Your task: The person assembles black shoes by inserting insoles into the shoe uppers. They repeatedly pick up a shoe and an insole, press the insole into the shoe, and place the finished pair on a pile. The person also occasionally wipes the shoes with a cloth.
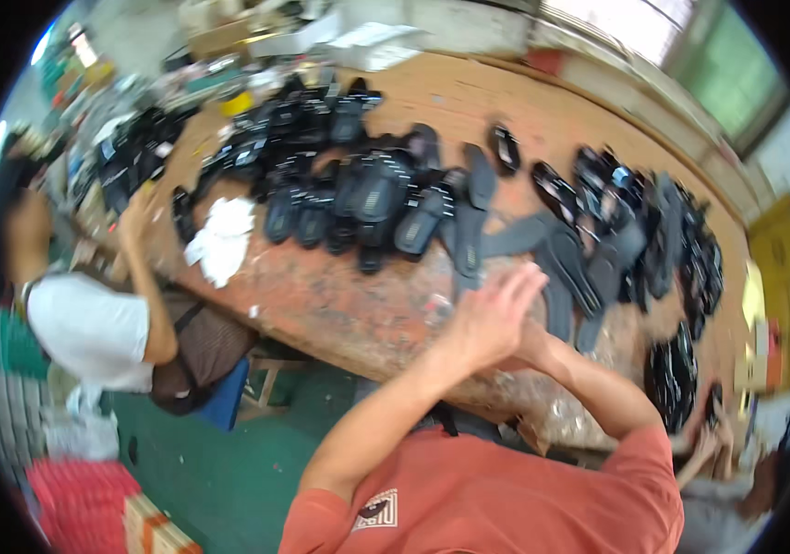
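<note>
My left hand (494, 312) is raised flat over the near edge of the worn wooden table (339, 305), fingers stretched out and blurred by motion. My right hand (535, 343) lies mostly hidden behind it; only the wrist and heel show, and the two hands touch. Whether anything sits between them cannot be told. Just beyond the fingertips lie flat dark grey soles (561, 268). A heap of black sandals (367, 194) covers the middle of the table.
More black sandals (653, 240) pile up at the right end. A white cloth (224, 240) lies at the left. A person in a white shirt (90, 328) sits at the left, one hand (136, 212) on the table. Another person's hands (709, 443) work at lower right. A blue stool (227, 397) stands below.
</note>
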`<action>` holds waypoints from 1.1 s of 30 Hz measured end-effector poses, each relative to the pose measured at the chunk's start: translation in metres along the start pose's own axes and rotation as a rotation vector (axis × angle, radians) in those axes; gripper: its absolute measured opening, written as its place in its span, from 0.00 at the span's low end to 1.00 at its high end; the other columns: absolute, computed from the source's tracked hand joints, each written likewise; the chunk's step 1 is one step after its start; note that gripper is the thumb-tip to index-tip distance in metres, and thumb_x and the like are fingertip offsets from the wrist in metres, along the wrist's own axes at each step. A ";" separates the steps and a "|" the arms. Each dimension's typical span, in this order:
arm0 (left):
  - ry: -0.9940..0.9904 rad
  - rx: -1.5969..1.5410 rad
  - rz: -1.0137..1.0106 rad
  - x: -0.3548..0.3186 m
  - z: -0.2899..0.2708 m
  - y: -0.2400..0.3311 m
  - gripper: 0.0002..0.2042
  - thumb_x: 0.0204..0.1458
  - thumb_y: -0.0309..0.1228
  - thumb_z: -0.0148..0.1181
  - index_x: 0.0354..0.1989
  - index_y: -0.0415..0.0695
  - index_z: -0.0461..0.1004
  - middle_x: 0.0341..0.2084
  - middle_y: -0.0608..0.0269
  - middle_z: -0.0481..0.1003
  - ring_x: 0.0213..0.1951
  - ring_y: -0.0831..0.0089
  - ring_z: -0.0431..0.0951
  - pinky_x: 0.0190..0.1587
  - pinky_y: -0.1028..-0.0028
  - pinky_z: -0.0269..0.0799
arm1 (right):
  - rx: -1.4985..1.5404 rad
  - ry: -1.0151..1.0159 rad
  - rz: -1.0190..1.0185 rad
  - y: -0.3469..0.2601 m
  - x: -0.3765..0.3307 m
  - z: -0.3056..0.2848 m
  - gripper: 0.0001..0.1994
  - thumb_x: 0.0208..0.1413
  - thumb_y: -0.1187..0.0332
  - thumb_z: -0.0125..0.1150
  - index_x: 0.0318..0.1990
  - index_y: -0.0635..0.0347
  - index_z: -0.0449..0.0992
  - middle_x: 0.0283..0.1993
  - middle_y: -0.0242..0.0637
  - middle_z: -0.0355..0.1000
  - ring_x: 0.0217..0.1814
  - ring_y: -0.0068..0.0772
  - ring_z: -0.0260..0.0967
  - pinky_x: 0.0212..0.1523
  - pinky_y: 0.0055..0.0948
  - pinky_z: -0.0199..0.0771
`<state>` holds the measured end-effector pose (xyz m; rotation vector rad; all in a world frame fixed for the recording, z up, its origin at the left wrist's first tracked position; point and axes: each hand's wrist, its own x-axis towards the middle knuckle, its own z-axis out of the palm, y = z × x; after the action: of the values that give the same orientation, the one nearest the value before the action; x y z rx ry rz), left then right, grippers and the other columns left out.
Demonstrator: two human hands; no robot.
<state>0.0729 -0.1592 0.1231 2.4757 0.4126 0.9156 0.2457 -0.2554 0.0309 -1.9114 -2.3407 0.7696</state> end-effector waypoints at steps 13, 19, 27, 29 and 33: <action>0.837 -0.691 -0.793 -0.063 -0.173 -0.167 0.11 0.67 0.23 0.60 0.56 0.36 0.74 0.47 0.51 0.81 0.45 0.63 0.84 0.49 0.63 0.86 | 0.329 1.095 0.112 -0.036 0.020 -0.012 0.21 0.59 0.63 0.74 0.56 0.63 0.79 0.59 0.45 0.76 0.59 0.62 0.73 0.60 0.48 0.77; 0.984 0.022 -0.727 -0.025 -0.125 -0.205 0.27 0.68 0.31 0.62 0.71 0.31 0.63 0.67 0.45 0.69 0.69 0.58 0.68 0.75 0.58 0.56 | 0.037 0.793 0.650 0.009 0.164 -0.053 0.27 0.57 0.53 0.73 0.55 0.67 0.77 0.56 0.62 0.75 0.66 0.60 0.72 0.58 0.53 0.80; 0.068 -0.233 -0.353 -0.020 0.064 -0.119 0.23 0.63 0.31 0.62 0.66 0.39 0.73 0.66 0.46 0.72 0.67 0.49 0.72 0.69 0.53 0.68 | 0.593 0.613 0.559 0.056 0.123 -0.059 0.18 0.58 0.57 0.65 0.43 0.65 0.86 0.36 0.60 0.82 0.43 0.64 0.83 0.47 0.51 0.81; -0.118 0.006 -0.340 -0.029 0.079 -0.135 0.25 0.62 0.32 0.62 0.68 0.41 0.72 0.67 0.48 0.70 0.68 0.50 0.70 0.70 0.50 0.65 | 0.479 0.676 0.613 0.055 0.094 -0.058 0.17 0.60 0.59 0.63 0.41 0.66 0.85 0.35 0.62 0.80 0.42 0.66 0.81 0.45 0.52 0.79; -0.168 0.202 -0.245 -0.037 0.083 -0.140 0.26 0.59 0.34 0.62 0.67 0.43 0.73 0.68 0.52 0.70 0.70 0.54 0.68 0.68 0.38 0.61 | 0.387 0.686 0.670 0.029 0.032 -0.077 0.13 0.61 0.63 0.63 0.39 0.68 0.82 0.33 0.64 0.77 0.41 0.67 0.79 0.42 0.53 0.77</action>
<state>0.0851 -0.0833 -0.0245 2.5827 0.7627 0.5875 0.2891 -0.1946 0.0784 -2.2723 -1.0847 0.4169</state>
